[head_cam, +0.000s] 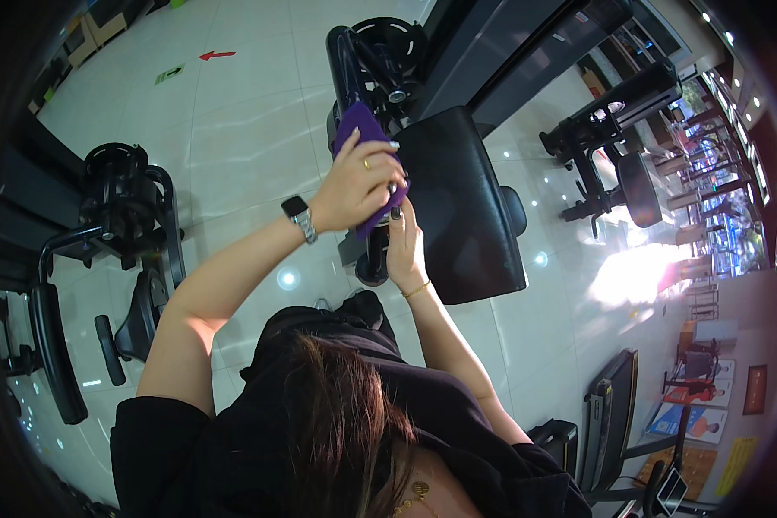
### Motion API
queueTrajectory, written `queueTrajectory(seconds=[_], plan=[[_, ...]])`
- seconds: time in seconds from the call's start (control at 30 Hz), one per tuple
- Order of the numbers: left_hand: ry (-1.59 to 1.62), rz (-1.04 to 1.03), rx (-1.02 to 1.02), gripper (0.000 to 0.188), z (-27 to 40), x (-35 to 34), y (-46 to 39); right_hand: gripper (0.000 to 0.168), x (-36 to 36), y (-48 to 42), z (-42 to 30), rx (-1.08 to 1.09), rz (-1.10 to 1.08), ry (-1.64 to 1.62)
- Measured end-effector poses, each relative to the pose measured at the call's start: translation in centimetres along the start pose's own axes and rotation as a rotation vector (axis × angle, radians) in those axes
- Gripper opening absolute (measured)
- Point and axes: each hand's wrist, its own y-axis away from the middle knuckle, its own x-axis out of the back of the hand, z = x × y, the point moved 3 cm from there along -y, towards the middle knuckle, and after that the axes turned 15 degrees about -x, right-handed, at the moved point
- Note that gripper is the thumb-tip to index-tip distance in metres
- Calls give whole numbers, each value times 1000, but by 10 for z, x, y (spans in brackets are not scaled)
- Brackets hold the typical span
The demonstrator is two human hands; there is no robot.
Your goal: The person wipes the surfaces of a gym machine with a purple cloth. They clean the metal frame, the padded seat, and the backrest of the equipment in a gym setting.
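My left hand (pixel 366 175) is spread over a purple cloth (pixel 356 123), holding it against a dark metal tube of a weight machine (pixel 343 65). A watch with a metal band is on that wrist. Just below, my right hand (pixel 406 243) has its thumb and fingers at the cloth's lower edge, by a round padded bar end (pixel 371 269). What its fingers close on is partly hidden. A black padded seat (pixel 463 207) lies right beside both hands, on their right.
Another weight machine (pixel 113 194) with a long black roller pad (pixel 55 353) stands on the left. Further right is a padded exercise machine (pixel 612 129). A treadmill (pixel 608 414) is at the lower right. A red floor arrow (pixel 217 56) marks the glossy tiles.
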Motion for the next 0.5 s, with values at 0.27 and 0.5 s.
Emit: queueTrajectory(seconds=[0.27,0.5], plan=[[-24,-72,-212,29,-11,7,3,55,-4,0,-1,59,22,-39],[-137,71,-66,27,-91,17,-11,50,-2,5,-7,39,34,-60]])
